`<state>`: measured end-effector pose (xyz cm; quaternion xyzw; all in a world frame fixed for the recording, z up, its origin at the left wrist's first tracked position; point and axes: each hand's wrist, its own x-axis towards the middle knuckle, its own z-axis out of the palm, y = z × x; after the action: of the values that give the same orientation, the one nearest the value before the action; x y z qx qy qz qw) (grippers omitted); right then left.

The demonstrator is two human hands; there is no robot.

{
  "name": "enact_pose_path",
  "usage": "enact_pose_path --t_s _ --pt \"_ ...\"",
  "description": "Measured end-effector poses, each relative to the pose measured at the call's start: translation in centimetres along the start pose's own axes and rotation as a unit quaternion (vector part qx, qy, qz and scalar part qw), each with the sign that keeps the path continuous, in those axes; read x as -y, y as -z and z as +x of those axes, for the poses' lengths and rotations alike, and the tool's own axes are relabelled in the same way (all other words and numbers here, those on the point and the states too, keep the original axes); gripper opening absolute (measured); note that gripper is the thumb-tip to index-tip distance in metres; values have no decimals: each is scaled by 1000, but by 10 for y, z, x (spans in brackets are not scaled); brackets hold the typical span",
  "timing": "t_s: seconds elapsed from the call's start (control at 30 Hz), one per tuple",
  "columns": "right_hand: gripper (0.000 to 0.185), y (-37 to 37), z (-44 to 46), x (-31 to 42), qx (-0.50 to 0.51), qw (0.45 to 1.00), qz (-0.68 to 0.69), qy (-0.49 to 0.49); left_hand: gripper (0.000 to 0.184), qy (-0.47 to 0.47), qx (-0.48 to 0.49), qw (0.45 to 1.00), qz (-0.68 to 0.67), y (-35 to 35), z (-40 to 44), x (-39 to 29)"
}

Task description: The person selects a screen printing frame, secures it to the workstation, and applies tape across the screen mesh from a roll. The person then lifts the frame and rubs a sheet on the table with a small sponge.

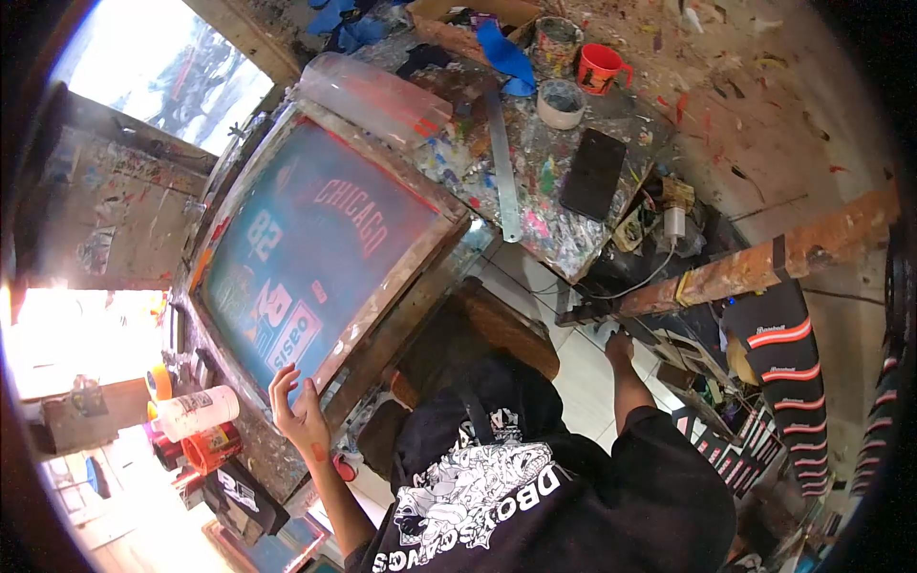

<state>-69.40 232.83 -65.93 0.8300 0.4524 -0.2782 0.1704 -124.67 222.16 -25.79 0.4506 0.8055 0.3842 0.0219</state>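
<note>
My left hand [302,413] is over the lower corner of a wooden-framed printing screen [330,244], its fingers apart and slightly bent, with nothing seen in it. The blue mesh carries "CHICAGO", "82" and "oasis" designs. Whether the fingertips touch the frame, I cannot tell. My right hand [619,346] reaches out to the right, above the light floor tiles and beside the orange-brown wooden beam [745,263]. Its fingers are too small and unclear to make out, as is anything in them.
A paint-stained table [458,172] holds a metal ruler [501,167], a black phone [593,175], a red mug [602,69] and a pale paint tub [561,103]. Bottles and an orange-red container [212,447] stand left. Black striped printed pieces [783,353] hang at right.
</note>
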Motion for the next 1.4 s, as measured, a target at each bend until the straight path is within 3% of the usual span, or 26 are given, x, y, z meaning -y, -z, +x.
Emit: enact_pose_path --t_s 0.07,0.1,0.13,0.2,0.27,0.37,0.4,0.47,0.5,0.53,0.6,0.67,0.7,0.73,0.8,0.83,0.87,0.9,0.93,1.0,1.1,1.3,1.37,1.4 --pt "54 3 18 0 17 989 -123 78 24 -3 -2 999 36 0 -4 4" --pt "45 -2 19 -5 -84 995 45 17 28 -9 2 998 67 0 -6 7" --pt "37 -5 29 -7 -77 987 -70 126 28 -9 11 998 62 0 -8 11" --pt "31 1 39 -40 -65 961 -188 192 38 -48 10 987 156 -7 -12 26" --pt "36 8 40 -42 -30 969 -169 177 52 -40 12 991 127 -14 -17 34" --pt "43 16 7 -13 7 973 -150 178 56 -45 23 992 120 -20 -20 50" --pt "48 48 -32 4 -25 993 -91 65 56 -43 26 992 119 -21 -21 47" --pt "54 59 -62 22 -54 997 -37 -46 54 -50 1 995 89 -18 -16 29" --pt "65 53 -65 22 37 999 -15 -4 49 -37 -11 998 59 -17 -14 16" --pt "71 67 -90 43 159 981 108 -6 49 -30 -13 998 60 -16 -11 4" --pt "84 94 -140 83 391 857 321 -99 44 -55 20 997 -41 -7 -8 -21" --pt "69 32 -154 104 455 754 473 14 43 -71 17 997 -32 4 -6 -59" --pt "69 16 -144 106 460 757 464 13 47 -95 35 992 -79 11 -6 -75" --pt "64 0 -135 107 372 858 342 88 51 -117 57 984 -125 18 -7 -90" --pt "59 -7 -131 109 277 925 201 165 59 -215 75 949 -218 28 -9 -116" --pt "57 -3 -130 110 259 937 179 150 61 -262 72 916 -296 25 -8 -134" --pt "51 -4 -134 109 212 948 145 188 53 -280 56 888 -360 23 -8 -151" --pt "46 -3 -137 108 161 956 108 222 63 -247 109 861 -431 34 -8 -165" --pt "42 10 -139 115 195 958 114 176 73 -207 155 828 -497 45 -8 -180" --pt "47 -24 -113 97 222 936 191 197 66 -191 189 735 -622 46 -12 -201" --pt "56 -119 -47 61 299 801 453 250 56 -216 184 644 -711 43 -17 -210" --pt "50 -93 -48 69 309 831 382 261 37 -270 129 570 -765 52 -22 -204" --pt "48 -82 -51 71 313 847 343 259 31 -273 79 598 -749 52 -21 -191" --pt "47 -76 -51 76 309 854 325 262 53 -216 14 737 -641 52 -22 -175"
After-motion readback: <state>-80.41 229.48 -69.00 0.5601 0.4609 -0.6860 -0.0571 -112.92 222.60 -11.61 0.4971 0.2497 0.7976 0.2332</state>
